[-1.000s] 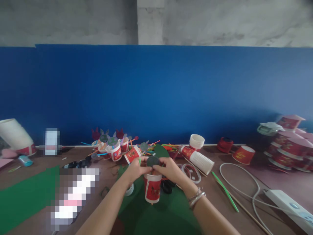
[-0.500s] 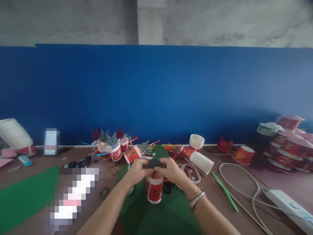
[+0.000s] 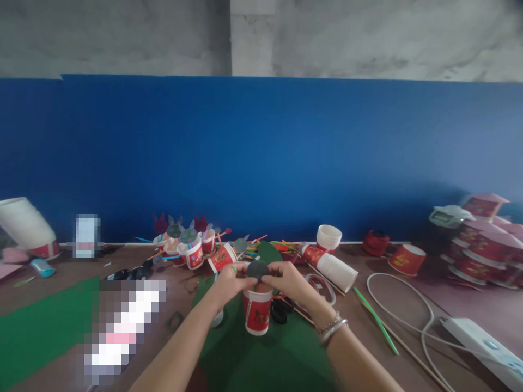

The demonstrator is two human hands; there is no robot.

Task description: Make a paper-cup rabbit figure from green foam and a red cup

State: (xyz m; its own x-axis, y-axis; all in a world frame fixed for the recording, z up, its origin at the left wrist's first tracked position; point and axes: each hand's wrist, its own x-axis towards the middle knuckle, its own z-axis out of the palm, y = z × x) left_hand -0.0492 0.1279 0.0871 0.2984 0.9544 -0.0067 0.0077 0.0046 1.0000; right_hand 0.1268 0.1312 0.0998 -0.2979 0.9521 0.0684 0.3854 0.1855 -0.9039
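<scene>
Brown worktop [image 3: 400, 310], with a green sheet [image 3: 261, 365] spread over its near middle. The two hands meet above the far part of this sheet, the left hand [image 3: 231, 286] from the left and the right hand [image 3: 286, 280] from the right, thumbs pointing inward towards each other. Between and just below them is the red paper cup [image 3: 257, 314], mouth up, its long axis close to vertical and its base towards the near side (whether the base touches the sheet cannot be told). Neither hand is clearly nearer to the cup; it lies almost midway, its rim just under the thumbs. Smallest, the dark disc [image 3: 257, 269] stands above the cup's mouth, face towards the near side, flanked by the hands. Both hands are closed, thumb against fingers, gripping opposite edges of the disc. The disc thus lies directly between the hands, while the cup lies beneath both; the fingertips behind the disc are hidden.
</scene>
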